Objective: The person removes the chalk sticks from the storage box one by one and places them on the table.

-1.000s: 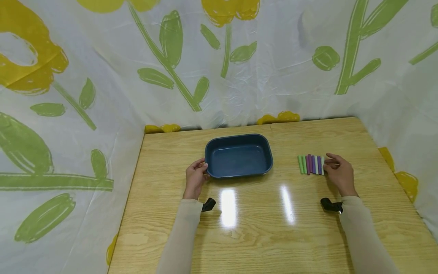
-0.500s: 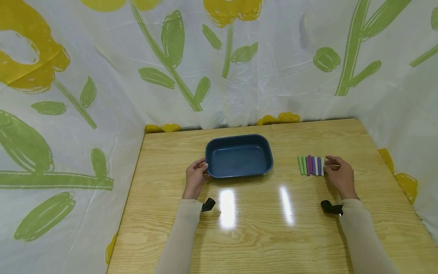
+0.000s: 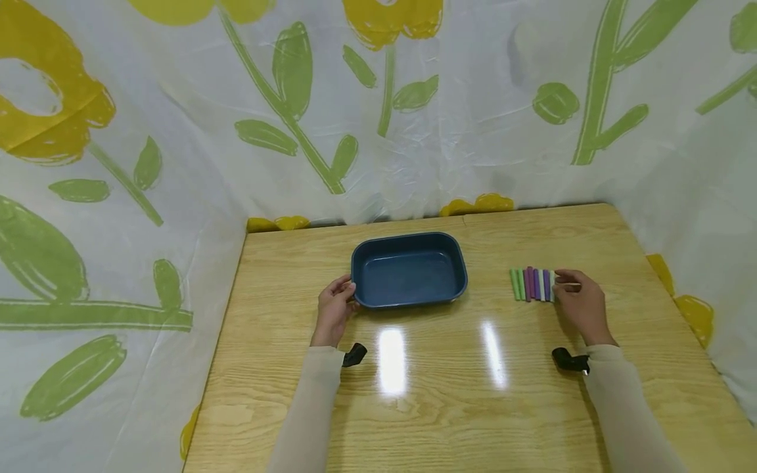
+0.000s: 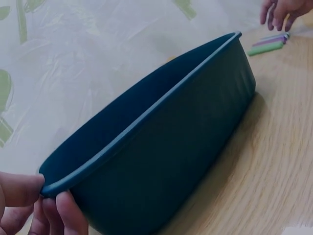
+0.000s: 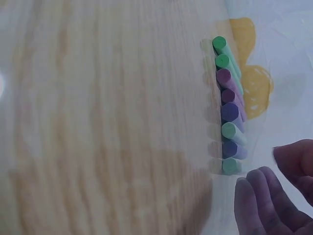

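Note:
A dark blue rectangular tub (image 3: pixel 408 307) with rounded corners stands on the table, its inside bare. My left hand (image 3: pixel 336 309) grips its left end; in the left wrist view the thumb (image 4: pixel 22 188) lies over the rim and fingers (image 4: pixel 71 213) curl below it. To the right, several chalk sticks (image 3: pixel 529 284) lie side by side in a row, green, magenta, violet and pale green. Beside the row's right end is my right hand (image 3: pixel 582 303), its fingertips right at the last pale green stick (image 5: pixel 231 166). Thumb and fingers stand apart with nothing between them.
The wooden table (image 3: pixel 449 420) carries the tub left of the chalk row, with a bare strip between them. A white cloth (image 3: pixel 473 144) with yellow flowers and green leaves hangs along the back and both sides. Black wrist mounts (image 3: pixel 570 360) stick inward from both sleeves.
The head view has shifted slightly. Both hands, the tub and the chalk row keep about the same places; the right hand's fingers stay beside the row's end.

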`<action>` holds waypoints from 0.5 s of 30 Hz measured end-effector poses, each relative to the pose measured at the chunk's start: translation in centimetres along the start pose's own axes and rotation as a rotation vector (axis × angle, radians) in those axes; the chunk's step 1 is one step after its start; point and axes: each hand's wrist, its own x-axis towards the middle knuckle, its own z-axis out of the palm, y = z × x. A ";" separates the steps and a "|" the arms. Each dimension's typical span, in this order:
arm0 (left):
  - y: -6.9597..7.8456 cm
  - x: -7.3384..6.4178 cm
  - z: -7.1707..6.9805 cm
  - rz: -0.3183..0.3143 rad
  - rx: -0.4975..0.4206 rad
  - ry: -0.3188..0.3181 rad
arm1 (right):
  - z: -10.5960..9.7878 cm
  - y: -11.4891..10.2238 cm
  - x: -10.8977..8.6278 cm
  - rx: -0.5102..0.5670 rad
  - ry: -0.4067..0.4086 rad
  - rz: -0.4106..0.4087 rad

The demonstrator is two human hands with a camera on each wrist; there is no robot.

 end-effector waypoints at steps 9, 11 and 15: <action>-0.1 0.3 -0.6 -0.004 -0.024 -0.041 | 0.2 -0.1 -0.4 0.020 0.009 -0.034; -0.2 0.4 -0.8 -0.012 -0.034 -0.044 | 0.3 0.0 -0.5 0.026 0.009 -0.046; -0.3 0.3 -1.0 -0.019 -0.045 -0.052 | 0.2 0.0 -0.7 0.011 0.011 -0.050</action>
